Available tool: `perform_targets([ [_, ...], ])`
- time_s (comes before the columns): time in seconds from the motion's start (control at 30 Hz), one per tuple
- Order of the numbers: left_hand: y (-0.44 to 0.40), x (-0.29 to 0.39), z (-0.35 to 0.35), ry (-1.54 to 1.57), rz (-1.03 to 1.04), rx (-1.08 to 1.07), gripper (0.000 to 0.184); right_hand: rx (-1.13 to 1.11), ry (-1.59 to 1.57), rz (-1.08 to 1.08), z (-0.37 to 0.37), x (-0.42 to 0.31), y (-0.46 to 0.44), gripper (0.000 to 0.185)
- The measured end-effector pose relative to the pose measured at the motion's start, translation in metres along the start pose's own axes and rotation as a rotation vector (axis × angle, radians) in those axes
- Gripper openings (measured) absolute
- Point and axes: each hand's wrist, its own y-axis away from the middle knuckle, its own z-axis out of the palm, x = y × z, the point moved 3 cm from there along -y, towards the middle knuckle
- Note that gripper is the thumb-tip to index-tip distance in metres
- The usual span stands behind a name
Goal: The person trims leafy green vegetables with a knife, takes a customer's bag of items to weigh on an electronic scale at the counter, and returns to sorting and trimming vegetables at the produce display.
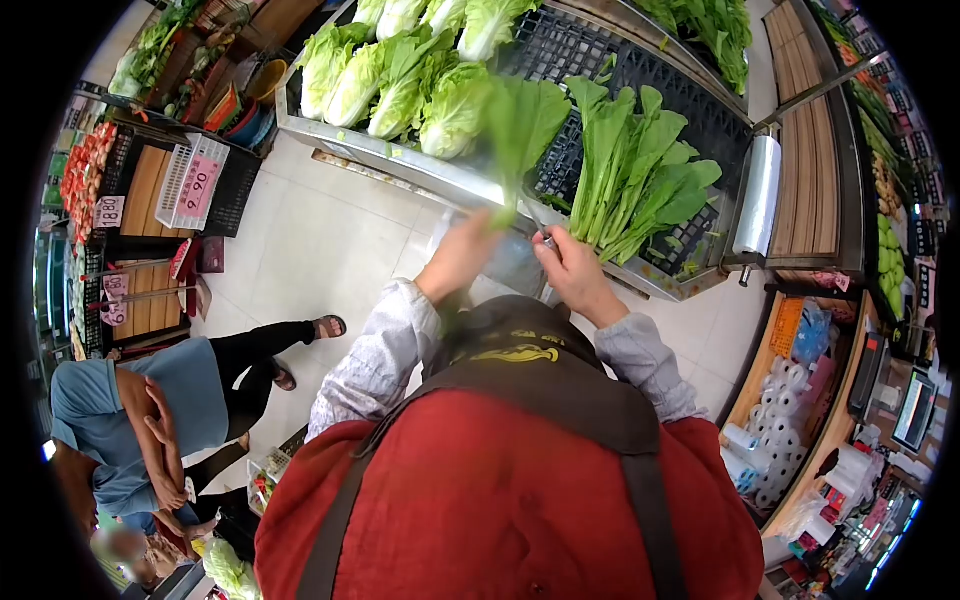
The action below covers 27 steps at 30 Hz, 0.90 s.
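Observation:
My left hand (460,255), slightly blurred, is closed around the stem end of a leafy green (527,125), whose broad leaves point away from me over the display edge. Close by on the right, my right hand (574,272) grips a knife (542,236); its thin blade points toward the stem end of the green. Whether blade and stem touch I cannot tell. A pile of similar leafy greens (635,170) lies in the black crate just beyond my right hand. Below my hands is a pale translucent plastic bag (508,258), partly hidden.
Several napa cabbages (350,85) fill the left of the metal-edged display (400,170). A roll of plastic bags (758,195) hangs at its right end. A person in a blue-grey top (165,400) stands at left with arms folded. Paper rolls (780,420) sit on a right-hand shelf.

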Motion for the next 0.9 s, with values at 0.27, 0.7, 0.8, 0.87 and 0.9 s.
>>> perform_targets([
  [0.27,-0.01,0.018,0.011,-0.337,0.037,0.07,0.029,0.106,0.174,-0.134,0.007,-0.007,0.002,0.019],
  [0.7,-0.037,0.028,0.021,-0.435,-0.003,0.052,0.029,0.175,0.352,-0.008,0.001,0.007,-0.014,0.02],
  [0.8,-0.043,0.029,0.026,-0.435,0.036,0.079,0.027,0.14,0.352,0.039,-0.004,0.005,-0.024,0.023],
  [0.87,-0.047,0.035,0.026,-0.385,0.023,0.133,0.025,0.139,0.323,0.033,-0.007,0.003,-0.03,0.024],
  [0.9,-0.053,0.031,0.026,-0.385,0.025,0.129,0.025,0.131,0.295,0.02,-0.008,0.002,-0.033,0.025],
])
